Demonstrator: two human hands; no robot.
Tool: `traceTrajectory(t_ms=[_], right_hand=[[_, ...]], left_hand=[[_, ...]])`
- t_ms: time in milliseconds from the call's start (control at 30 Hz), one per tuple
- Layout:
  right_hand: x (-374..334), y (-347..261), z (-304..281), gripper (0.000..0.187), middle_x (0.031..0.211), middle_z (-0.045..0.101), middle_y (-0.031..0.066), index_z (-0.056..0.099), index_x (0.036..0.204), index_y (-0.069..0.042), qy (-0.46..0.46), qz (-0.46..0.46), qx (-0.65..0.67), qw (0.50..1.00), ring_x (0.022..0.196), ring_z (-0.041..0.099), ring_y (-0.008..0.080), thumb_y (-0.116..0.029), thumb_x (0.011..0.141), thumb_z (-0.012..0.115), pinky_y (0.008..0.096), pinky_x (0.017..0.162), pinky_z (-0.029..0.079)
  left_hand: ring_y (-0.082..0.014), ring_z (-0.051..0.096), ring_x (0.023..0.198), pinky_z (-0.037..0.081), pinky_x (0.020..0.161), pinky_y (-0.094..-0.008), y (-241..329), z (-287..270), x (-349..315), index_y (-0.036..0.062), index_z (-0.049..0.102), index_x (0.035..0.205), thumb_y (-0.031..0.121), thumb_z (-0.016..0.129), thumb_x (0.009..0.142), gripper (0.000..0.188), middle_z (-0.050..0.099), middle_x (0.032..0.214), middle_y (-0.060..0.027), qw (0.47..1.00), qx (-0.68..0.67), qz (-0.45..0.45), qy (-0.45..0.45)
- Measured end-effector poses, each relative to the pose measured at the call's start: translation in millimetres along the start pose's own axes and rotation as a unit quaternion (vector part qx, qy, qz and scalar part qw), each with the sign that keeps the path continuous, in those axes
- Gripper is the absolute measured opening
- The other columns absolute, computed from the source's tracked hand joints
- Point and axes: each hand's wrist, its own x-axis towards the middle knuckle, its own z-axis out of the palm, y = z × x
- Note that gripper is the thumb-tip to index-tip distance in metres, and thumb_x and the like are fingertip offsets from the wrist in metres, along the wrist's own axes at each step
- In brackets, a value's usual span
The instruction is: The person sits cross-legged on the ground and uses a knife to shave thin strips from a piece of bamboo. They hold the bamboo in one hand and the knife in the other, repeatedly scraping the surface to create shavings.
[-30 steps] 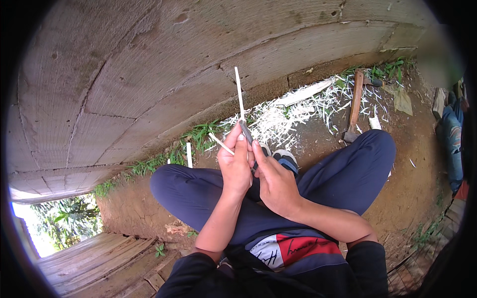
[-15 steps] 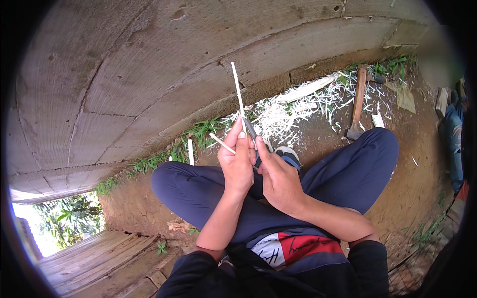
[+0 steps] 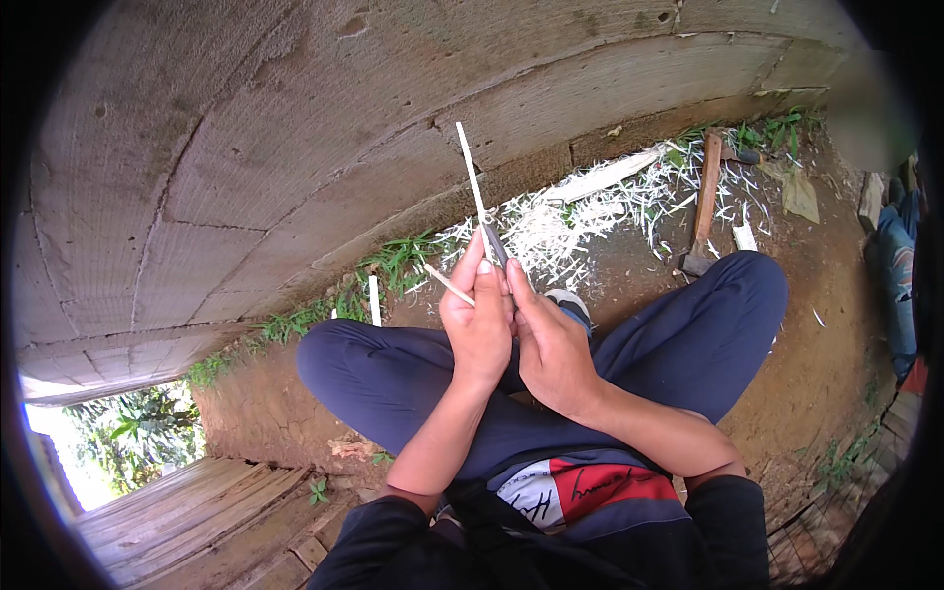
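Note:
My left hand [image 3: 480,320] is closed on a thin pale wooden stick [image 3: 468,169], which points up and away from me. A second short piece of pale wood [image 3: 449,283] juts out from the left side of this hand. Close against it, my right hand [image 3: 556,349] is wrapped round a knife; the handle is hidden in the fingers. Its dark blade [image 3: 497,246] lies along the stick just above my left fingertips. Both hands are held together over my crossed legs.
White wood shavings [image 3: 565,236] cover the ground by the concrete wall [image 3: 344,177], with a split wooden slat [image 3: 615,175] on them. A wooden-handled hammer-like tool [image 3: 707,197] lies right, beyond my knee. Pale strips [image 3: 375,300] stand near my left knee.
Both hands remain closed together on the stick and knife. My left hand has shifted slightly right, and the blade sits a little higher along the stick.

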Motion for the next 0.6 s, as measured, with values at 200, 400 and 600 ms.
traceTrajectory(t_ms=[200, 400, 600], right_hand=[[3, 0, -1, 0.061, 0.076, 0.054, 0.0162, 0.028, 0.141, -0.008, 0.016, 0.036, 0.026, 0.999, 0.067, 0.057, 0.0314, 0.003, 0.083, 0.043, 0.0382, 0.06, 0.046], [41, 1, -40, 0.053, 0.068, 0.053, 0.0113, 0.027, 0.142, -0.006, 0.125, 0.082, 0.039, 0.988, 0.059, 0.054, 0.02, -0.001, 0.09, 0.039, 0.0319, 0.06, 0.045], [18, 3, -35, 0.052, 0.07, 0.052, 0.0028, 0.029, 0.142, -0.009, 0.064, 0.071, 0.023, 0.995, 0.061, 0.05, 0.0093, -0.001, 0.092, 0.039, 0.0253, 0.061, 0.045]], left_hand=[[-0.0008, 0.037, 0.05, 0.03, 0.043, -0.0164, -4, 0, -3, 0.0002, 0.044, 0.13, 0.008, 0.041, 0.095, 0.036, 0.047, 0.067, 0.0031, 1.0, 0.024, -0.007, -0.015], [-0.0017, 0.038, 0.05, 0.032, 0.043, -0.0163, -20, 10, -29, 0.0033, 0.046, 0.131, 0.011, 0.043, 0.095, 0.036, 0.049, 0.07, 0.0019, 0.994, -0.023, -0.072, -0.084], [-0.0014, 0.036, 0.046, 0.03, 0.04, -0.0151, -5, -11, 1, 0.0033, 0.038, 0.135, 0.013, 0.04, 0.097, 0.039, 0.05, 0.071, -0.0005, 0.995, -0.084, -0.051, -0.012]])
